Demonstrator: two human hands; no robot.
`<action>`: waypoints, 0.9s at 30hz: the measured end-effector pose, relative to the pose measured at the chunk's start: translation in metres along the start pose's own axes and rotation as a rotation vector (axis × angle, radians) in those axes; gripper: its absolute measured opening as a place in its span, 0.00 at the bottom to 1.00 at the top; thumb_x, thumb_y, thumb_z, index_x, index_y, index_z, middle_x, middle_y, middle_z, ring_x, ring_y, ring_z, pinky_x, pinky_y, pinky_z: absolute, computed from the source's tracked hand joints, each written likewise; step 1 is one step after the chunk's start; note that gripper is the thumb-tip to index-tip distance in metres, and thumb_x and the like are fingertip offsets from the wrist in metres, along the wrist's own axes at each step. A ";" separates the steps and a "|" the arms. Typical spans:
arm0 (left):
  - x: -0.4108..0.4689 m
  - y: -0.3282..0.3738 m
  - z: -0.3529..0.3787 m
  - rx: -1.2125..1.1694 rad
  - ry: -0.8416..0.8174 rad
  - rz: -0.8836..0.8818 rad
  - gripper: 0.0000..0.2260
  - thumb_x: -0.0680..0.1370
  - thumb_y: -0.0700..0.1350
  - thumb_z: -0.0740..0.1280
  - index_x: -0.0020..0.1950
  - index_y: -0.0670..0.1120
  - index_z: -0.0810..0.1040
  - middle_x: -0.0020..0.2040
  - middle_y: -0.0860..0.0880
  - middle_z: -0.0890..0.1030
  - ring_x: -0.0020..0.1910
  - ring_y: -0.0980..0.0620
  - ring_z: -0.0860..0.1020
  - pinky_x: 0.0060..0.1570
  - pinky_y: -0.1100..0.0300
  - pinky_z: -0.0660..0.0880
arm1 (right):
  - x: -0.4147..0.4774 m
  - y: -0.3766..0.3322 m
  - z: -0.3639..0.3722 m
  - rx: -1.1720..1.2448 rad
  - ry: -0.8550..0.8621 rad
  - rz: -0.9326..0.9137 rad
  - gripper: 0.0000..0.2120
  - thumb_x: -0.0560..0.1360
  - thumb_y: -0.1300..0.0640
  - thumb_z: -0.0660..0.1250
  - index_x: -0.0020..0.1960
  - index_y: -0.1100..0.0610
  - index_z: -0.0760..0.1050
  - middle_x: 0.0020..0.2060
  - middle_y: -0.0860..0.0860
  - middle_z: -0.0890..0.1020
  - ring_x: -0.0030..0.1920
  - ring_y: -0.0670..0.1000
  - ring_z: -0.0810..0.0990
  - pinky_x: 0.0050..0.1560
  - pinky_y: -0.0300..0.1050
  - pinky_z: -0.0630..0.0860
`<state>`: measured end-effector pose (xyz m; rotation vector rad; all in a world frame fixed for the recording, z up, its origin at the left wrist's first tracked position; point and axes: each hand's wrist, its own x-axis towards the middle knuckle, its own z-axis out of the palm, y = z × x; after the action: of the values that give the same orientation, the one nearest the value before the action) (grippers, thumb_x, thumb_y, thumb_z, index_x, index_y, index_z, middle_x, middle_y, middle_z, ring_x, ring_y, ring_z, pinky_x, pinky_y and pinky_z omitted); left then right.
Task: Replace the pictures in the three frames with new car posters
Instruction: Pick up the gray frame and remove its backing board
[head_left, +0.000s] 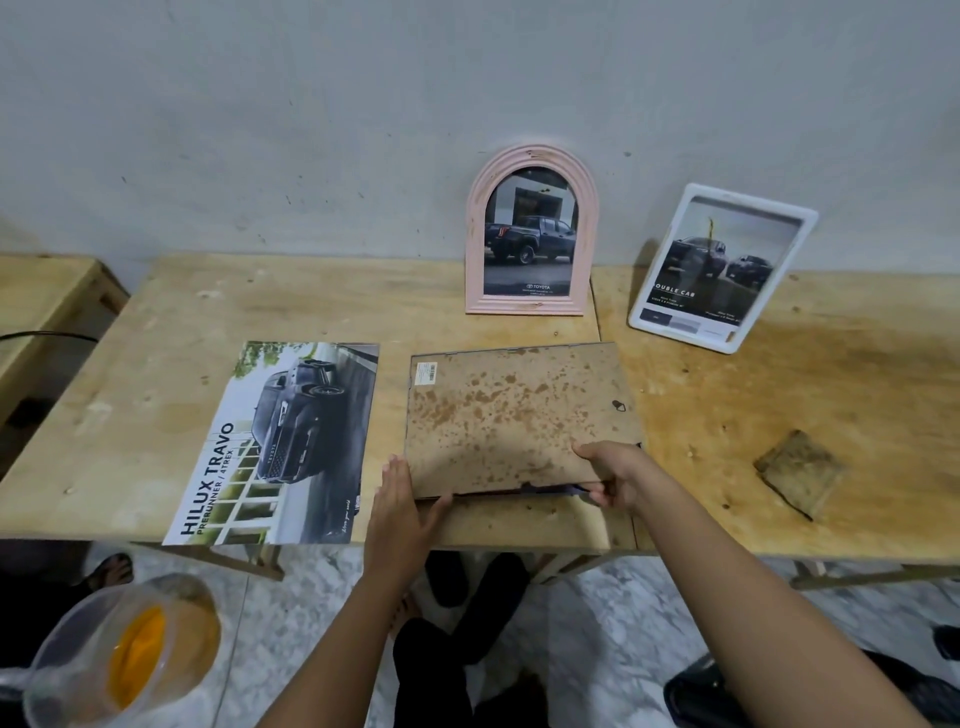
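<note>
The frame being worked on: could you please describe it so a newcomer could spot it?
Look at the wooden table against the grey wall. Near its front edge, right of the loose Hilux poster, lies the face-down frame. Unlike the pink arched frame and the white frame standing behind, it shows only a stained brown backing board.

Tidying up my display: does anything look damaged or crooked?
The face-down frame has a backing blotched with brown stains. The white frame stands tilted, and its poster heading is cropped to OUBLE CAB.
</note>
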<state>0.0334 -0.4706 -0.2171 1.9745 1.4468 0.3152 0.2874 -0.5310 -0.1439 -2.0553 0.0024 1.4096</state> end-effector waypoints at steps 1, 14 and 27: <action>0.000 0.000 0.000 0.001 0.001 0.006 0.39 0.75 0.61 0.61 0.76 0.41 0.49 0.77 0.44 0.53 0.77 0.48 0.49 0.74 0.52 0.52 | -0.002 0.001 -0.002 -0.002 0.002 0.012 0.14 0.76 0.55 0.66 0.58 0.61 0.70 0.44 0.55 0.77 0.33 0.51 0.76 0.20 0.36 0.69; 0.005 0.002 -0.008 -0.267 0.006 -0.121 0.28 0.65 0.63 0.68 0.62 0.56 0.67 0.61 0.48 0.72 0.61 0.44 0.73 0.55 0.42 0.74 | -0.029 -0.022 -0.004 0.183 0.134 -0.229 0.07 0.74 0.62 0.66 0.38 0.61 0.70 0.29 0.54 0.73 0.22 0.47 0.71 0.18 0.35 0.63; 0.007 0.014 -0.001 -0.095 0.013 -0.122 0.35 0.73 0.56 0.67 0.74 0.45 0.58 0.74 0.43 0.62 0.72 0.43 0.61 0.69 0.43 0.62 | -0.048 0.013 -0.058 0.704 0.361 -0.625 0.10 0.78 0.58 0.62 0.59 0.58 0.71 0.43 0.49 0.79 0.36 0.48 0.76 0.25 0.37 0.68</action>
<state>0.0458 -0.4664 -0.2093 1.8038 1.5251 0.3371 0.3114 -0.5869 -0.0975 -1.4898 0.0057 0.5302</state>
